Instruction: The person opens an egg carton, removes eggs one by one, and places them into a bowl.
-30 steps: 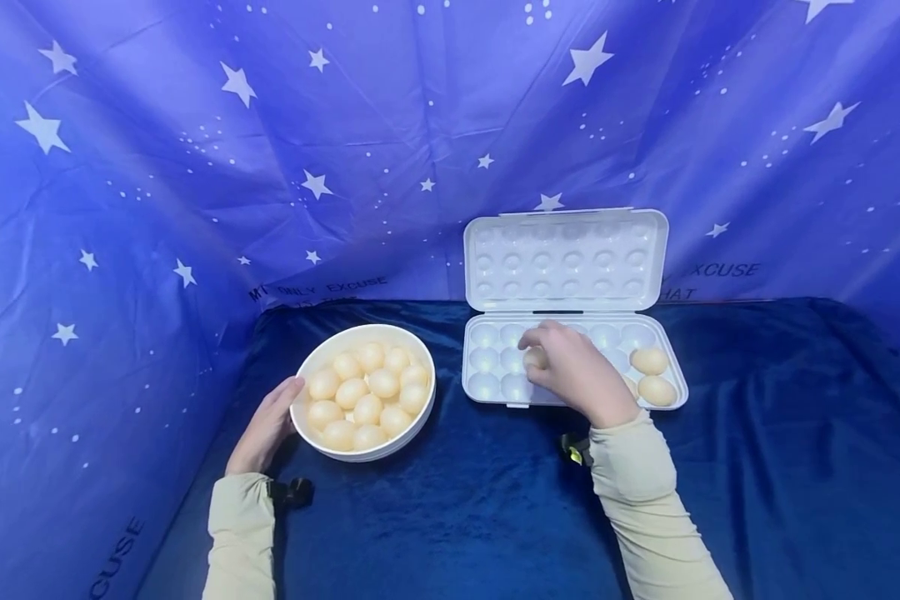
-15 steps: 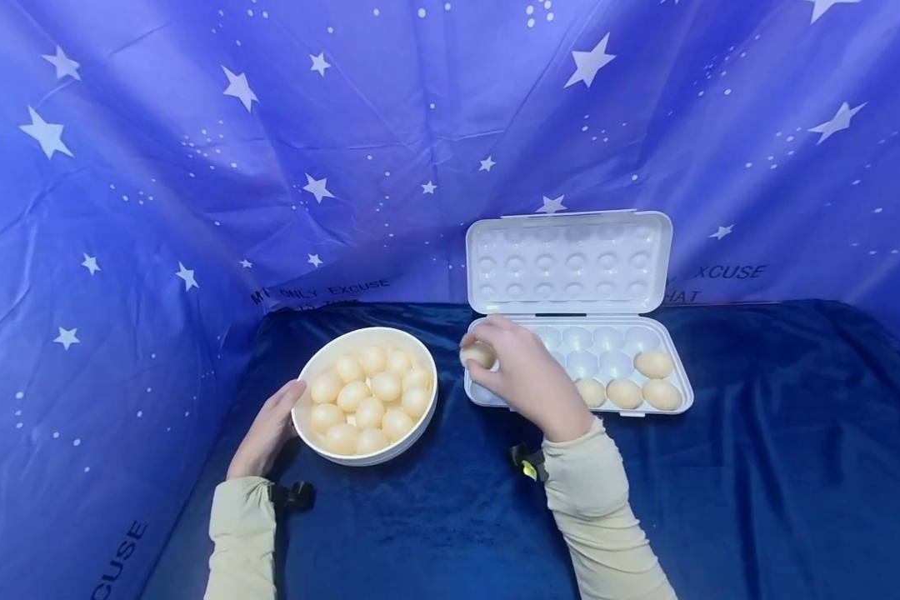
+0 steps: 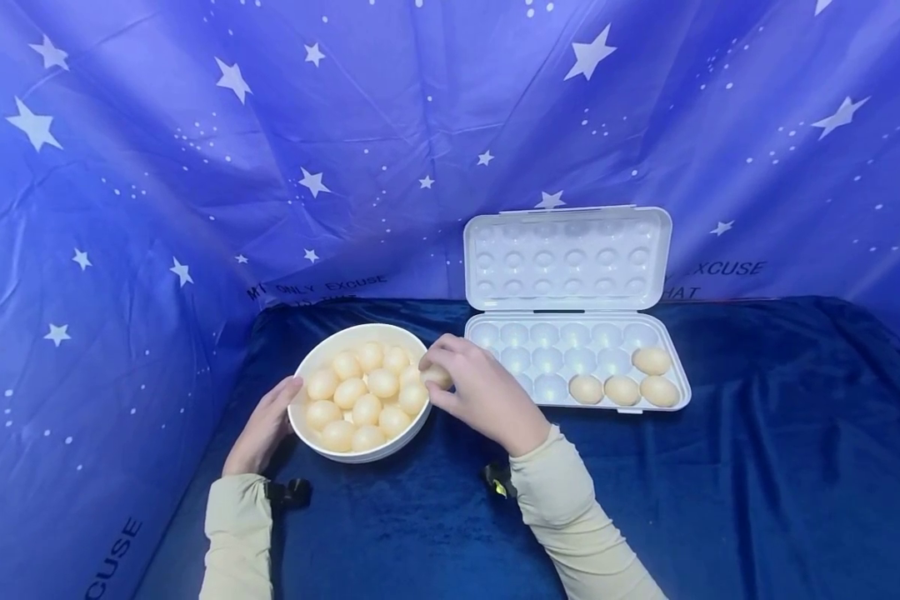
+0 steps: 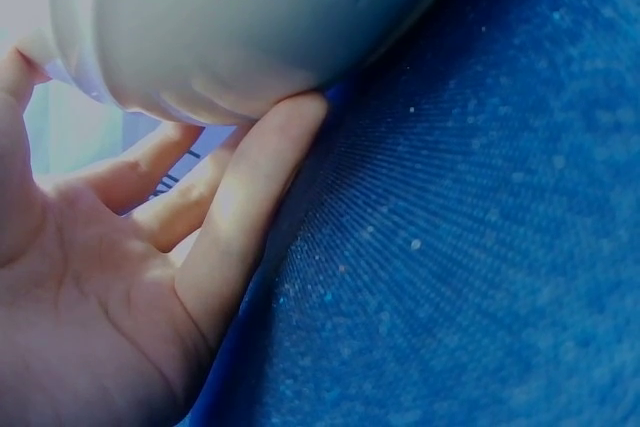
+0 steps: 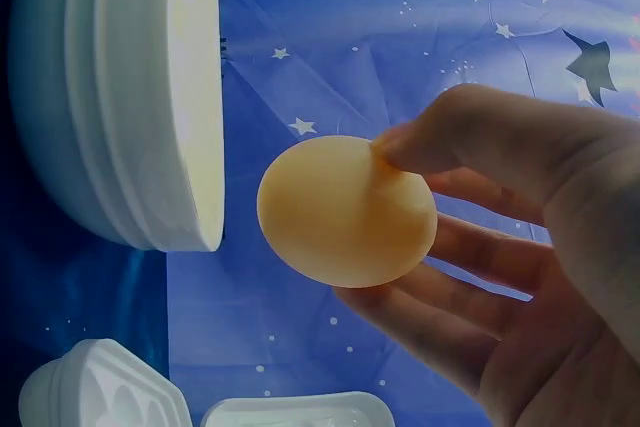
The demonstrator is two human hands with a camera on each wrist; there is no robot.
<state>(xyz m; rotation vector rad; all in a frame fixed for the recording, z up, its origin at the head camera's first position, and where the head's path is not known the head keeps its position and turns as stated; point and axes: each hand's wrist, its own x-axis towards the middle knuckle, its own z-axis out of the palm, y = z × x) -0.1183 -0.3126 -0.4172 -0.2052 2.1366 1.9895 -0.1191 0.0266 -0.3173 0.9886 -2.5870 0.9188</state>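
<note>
A white bowl (image 3: pixel 412 429) heaped with pale tan eggs (image 3: pixel 351 393) tilts a little toward me in the head view. My left hand (image 3: pixel 261 429) grips its left side, thumb at the rim and fingers against the outside and underside, as the left wrist view shows. At the bowl's right rim, my right hand (image 3: pixel 483 392) pinches one egg (image 5: pixel 345 212) between thumb and fingers. To the right, a white egg box (image 3: pixel 579 361) lies unfolded. One egg (image 3: pixel 651 361) sits in its middle row and three line the right part of the front row.
The box's lid (image 3: pixel 566 258) stands up at the back near the star-printed curtain (image 3: pixel 375 150). Dark blue cloth (image 3: pixel 420 533) covers the table. A black strap device (image 3: pixel 292 493) is on the left wrist, a similar one (image 3: pixel 498 481) on the right.
My right hand has moved left with the egg, from over the egg box to the bowl's right rim. The front-row eggs show uncovered. My left hand keeps its hold on the bowl.
</note>
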